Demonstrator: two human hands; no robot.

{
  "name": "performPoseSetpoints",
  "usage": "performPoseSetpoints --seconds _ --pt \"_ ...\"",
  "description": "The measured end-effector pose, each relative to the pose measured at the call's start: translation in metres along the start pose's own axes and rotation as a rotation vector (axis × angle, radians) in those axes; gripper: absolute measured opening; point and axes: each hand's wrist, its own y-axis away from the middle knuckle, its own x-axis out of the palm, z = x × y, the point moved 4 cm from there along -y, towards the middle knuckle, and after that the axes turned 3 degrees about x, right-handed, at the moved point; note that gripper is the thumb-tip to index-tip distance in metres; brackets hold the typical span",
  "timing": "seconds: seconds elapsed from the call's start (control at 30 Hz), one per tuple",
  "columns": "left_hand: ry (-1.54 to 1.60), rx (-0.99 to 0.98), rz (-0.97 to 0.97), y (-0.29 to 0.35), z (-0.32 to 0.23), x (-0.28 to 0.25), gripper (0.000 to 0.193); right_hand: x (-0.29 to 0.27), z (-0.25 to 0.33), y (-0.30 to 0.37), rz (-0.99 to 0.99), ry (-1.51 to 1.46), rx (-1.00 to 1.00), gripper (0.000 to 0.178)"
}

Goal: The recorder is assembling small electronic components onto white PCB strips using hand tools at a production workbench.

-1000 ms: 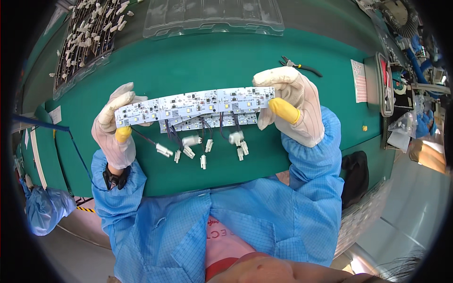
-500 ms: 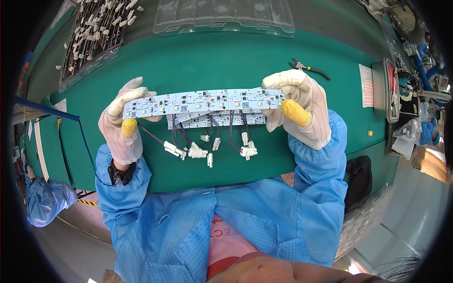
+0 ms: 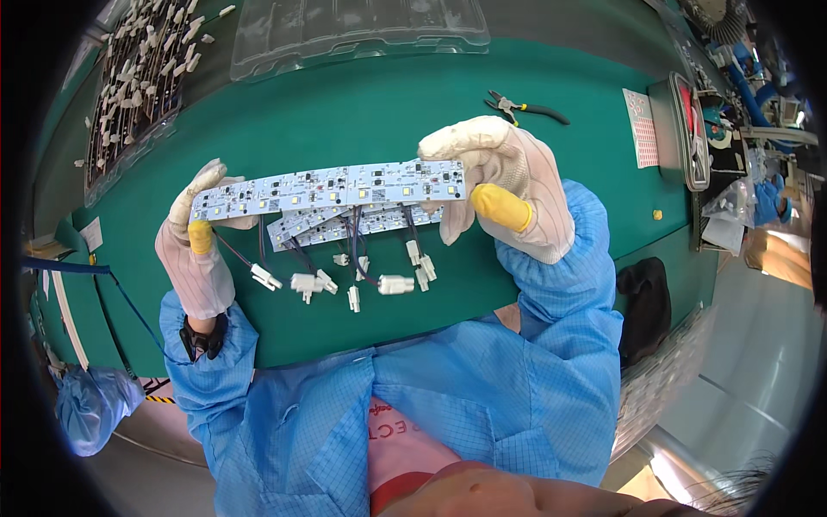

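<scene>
1. The green worktop [image 3: 345, 112] was the biggest thing, under both hands.
2. A see-through tray [image 3: 362, 34] sat at the far side. The held boards were not in it.
3. A heap of wires with white ends [image 3: 142, 86] sat far left. It looked like plenty was left there.
4. The front strip [image 3: 327, 187] of light boards was up between the hands, not put down.
5. More strips [image 3: 388, 221] showed just below it. I couldn't tell if they were held too.
6. The right hand [image 3: 525, 185] had its grip pinched on the front strip's right end. The left hand [image 3: 191, 258] pinched its left end.
7. Pliers [image 3: 519, 108] lay far right, in nobody's hand.
8. White plugs [image 3: 396, 284] hung near. Their wires seemed done, but the plugs looked loose, not joined up.
</scene>
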Motion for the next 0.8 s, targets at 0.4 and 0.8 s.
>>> performPoseSetpoints --seconds 0.4,0.8 --pt "0.283 0.18 -0.011 0.002 -0.005 0.003 0.063 -0.003 0.0 -0.003 -0.103 0.057 0.015 0.04" --pt "0.119 0.399 0.032 0.005 -0.019 0.0 0.056 -0.015 -0.016 -0.008 -0.1 0.085 -0.026 0.065"
